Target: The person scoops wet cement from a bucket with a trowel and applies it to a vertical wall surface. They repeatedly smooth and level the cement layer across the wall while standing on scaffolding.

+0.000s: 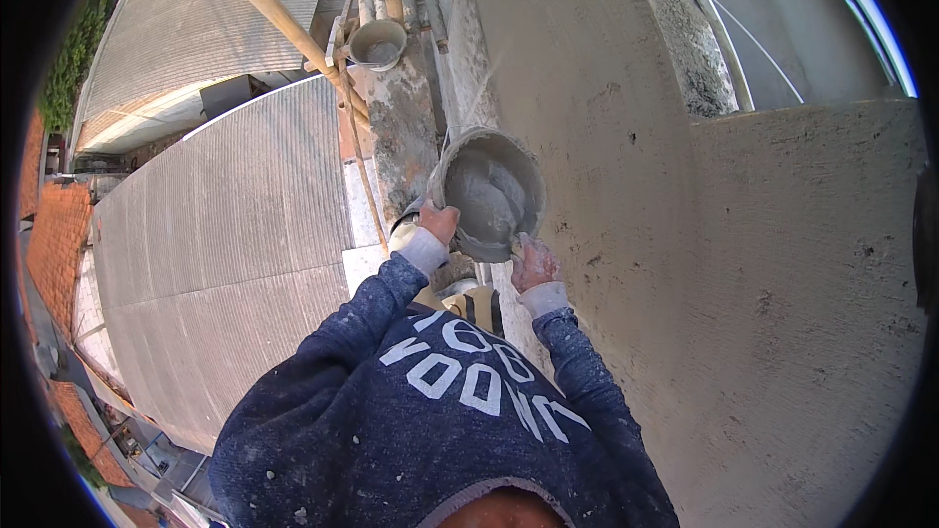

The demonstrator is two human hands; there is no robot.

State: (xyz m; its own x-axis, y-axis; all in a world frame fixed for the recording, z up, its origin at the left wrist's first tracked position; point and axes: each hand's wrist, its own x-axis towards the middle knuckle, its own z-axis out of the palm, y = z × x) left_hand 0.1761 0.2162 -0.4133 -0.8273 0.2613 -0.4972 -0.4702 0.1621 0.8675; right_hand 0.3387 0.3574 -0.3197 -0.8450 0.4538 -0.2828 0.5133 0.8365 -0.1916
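A round bucket (535, 171), crusted with grey mortar, is held in front of my chest. Wet grey mortar (481, 198) lies inside it. My left hand (440, 223) is closed on the bucket's near left rim, while my right hand (534, 265) grips the near right rim. Mortar smears both hands and the pale cuffs. Beside my left hand is a dark, curved edge of something I cannot make out. Just right of the bucket stands a wall (626, 235) coated in grey plaster.
A second mortar-stained bucket (377, 45) stands on the narrow ledge (403, 117) ahead. Bamboo poles (264, 0) cross at the upper left. Corrugated roofs (225, 235) lie below on the left, past the ledge. A window opening (773, 20) is at the upper right.
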